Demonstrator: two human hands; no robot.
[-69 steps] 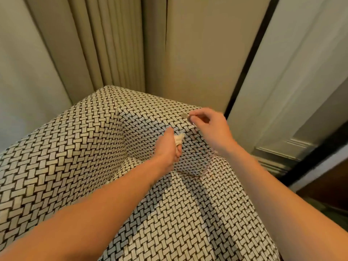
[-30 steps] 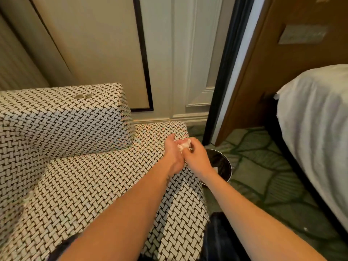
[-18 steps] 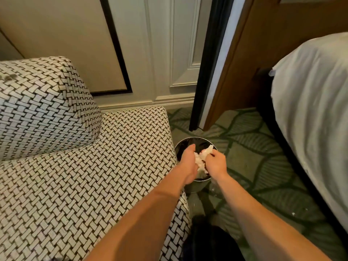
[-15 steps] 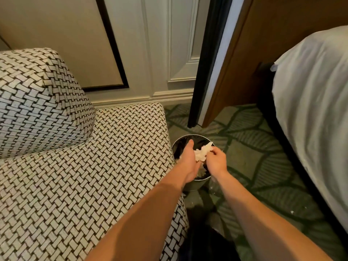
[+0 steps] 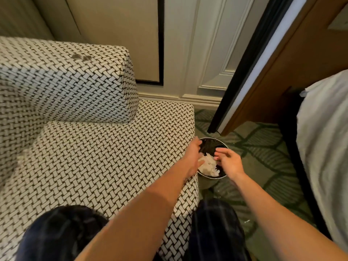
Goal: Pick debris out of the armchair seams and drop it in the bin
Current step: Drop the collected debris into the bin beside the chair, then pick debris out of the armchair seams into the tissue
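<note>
Nearest to me are my knees in dark checked trousers (image 5: 62,232), one resting on the seat, the other just off its right edge. Both bare forearms reach forward from there across the front right corner of the black-and-white basket-weave upholstered armchair (image 5: 94,157).

My left hand (image 5: 194,157) is over the seat's right edge and the near left rim of the bin, fingers straight and loose, gripping nothing. My right hand (image 5: 228,162) hovers above the bin's right side, fingers spread and relaxed, also holding nothing.

The small round bin (image 5: 211,145), with a shiny metal rim and a dark inside, stands on the floor just beside the seat's right edge. The crumpled white wad of debris (image 5: 208,164) lies inside the bin's mouth, between and below my two hands. I cannot tell whether it touches my left palm.

Around the bin spreads a green carpet with a leaf pattern (image 5: 263,147). To the right, a bed with white sheets (image 5: 323,138) runs along the edge of view.

Farther back on the left rises the armchair's padded side, and on its top sit two small grey-brown specks (image 5: 81,57), too blurred to identify. Behind it stands a cream panelled wall (image 5: 188,44) with a thin black frame line, and to its right a brown wooden door panel (image 5: 282,72) edged in black.
</note>
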